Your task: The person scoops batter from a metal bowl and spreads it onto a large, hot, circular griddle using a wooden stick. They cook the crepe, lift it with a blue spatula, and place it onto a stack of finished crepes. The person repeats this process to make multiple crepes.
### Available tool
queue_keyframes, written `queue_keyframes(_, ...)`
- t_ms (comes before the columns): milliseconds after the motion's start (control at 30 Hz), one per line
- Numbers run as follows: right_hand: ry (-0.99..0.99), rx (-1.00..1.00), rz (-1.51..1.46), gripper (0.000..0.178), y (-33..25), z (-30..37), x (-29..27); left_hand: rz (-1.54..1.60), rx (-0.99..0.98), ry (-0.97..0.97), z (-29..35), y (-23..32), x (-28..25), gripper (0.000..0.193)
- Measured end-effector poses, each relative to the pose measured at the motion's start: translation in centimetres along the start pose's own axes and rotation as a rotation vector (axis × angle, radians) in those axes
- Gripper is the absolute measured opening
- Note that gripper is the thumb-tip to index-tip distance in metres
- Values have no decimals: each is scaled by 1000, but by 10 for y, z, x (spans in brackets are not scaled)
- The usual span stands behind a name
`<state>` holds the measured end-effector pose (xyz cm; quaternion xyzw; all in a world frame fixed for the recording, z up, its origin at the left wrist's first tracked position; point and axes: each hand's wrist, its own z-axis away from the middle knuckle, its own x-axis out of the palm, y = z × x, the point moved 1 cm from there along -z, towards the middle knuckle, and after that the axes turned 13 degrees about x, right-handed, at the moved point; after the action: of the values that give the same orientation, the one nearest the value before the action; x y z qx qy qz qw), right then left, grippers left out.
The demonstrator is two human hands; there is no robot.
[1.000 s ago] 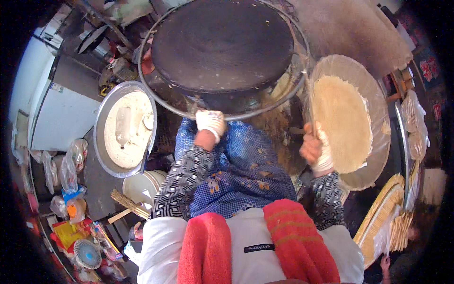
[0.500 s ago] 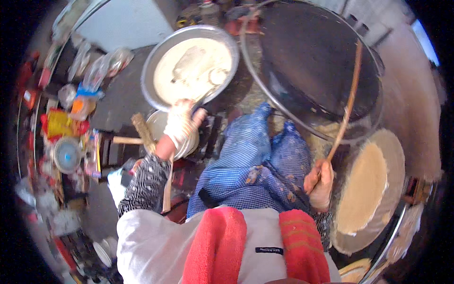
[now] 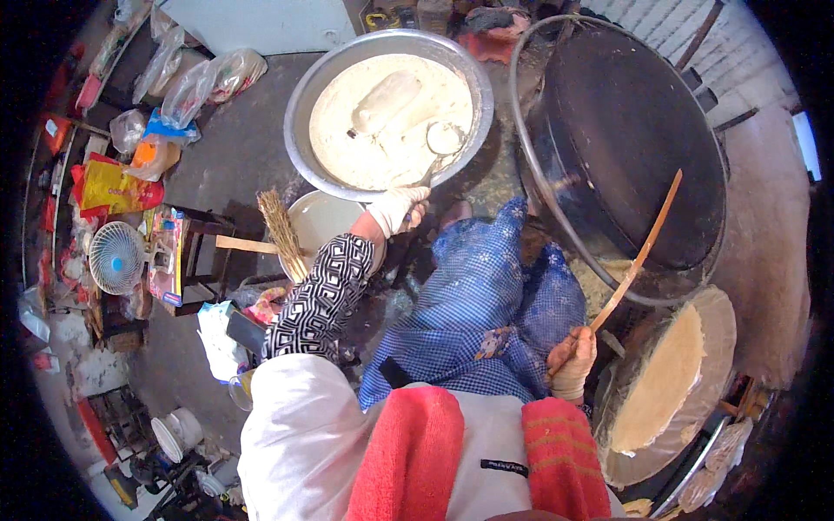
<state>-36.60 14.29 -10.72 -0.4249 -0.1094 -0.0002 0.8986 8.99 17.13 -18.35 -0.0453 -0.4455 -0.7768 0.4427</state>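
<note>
My left hand [image 3: 396, 209], coated in pale batter, grips the handle of a metal ladle [image 3: 441, 143] whose cup rests in a large metal basin of batter [image 3: 308, 95]. My right hand [image 3: 571, 364] rests by my knee and holds a long thin wooden stick [image 3: 638, 256] that slants up over the rim of a big round black griddle [image 3: 638, 139]. A stack of thin round flatbreads [image 3: 660, 382] lies on a round tray to the right of that hand. My blue checked skirt [image 3: 486, 304] fills the middle.
A smaller pale bowl [image 3: 321, 221] and a straw brush [image 3: 282, 230] lie below the basin. A small fan [image 3: 117, 258], plastic bags and coloured packets crowd the floor at left. A low wooden stool [image 3: 204, 252] stands beside them.
My view has swung left, so basin and griddle sit further right. My left hand went from the griddle's edge to the basin and took the ladle. The right hand took up the stick.
</note>
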Motion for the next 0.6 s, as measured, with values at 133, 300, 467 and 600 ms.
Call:
queue_keyframes(133, 83, 39, -26, 31, -1, -3, -5, -237, 168, -108, 32, -3, 3, 17)
queue_keyframes(300, 65, 27, -16, 30, -3, -5, 0, -555, 343, 43, -11, 12, 3, 38)
queue_keyframes(467, 105, 47, -14, 29, -4, -3, -1, -1644, 548, 146, -119, 64, -1, 76)
queue_keyframes(600, 178, 25, -29, 29, -4, -3, -5, -1903, 582, 4, -94, 31, 4, 69)
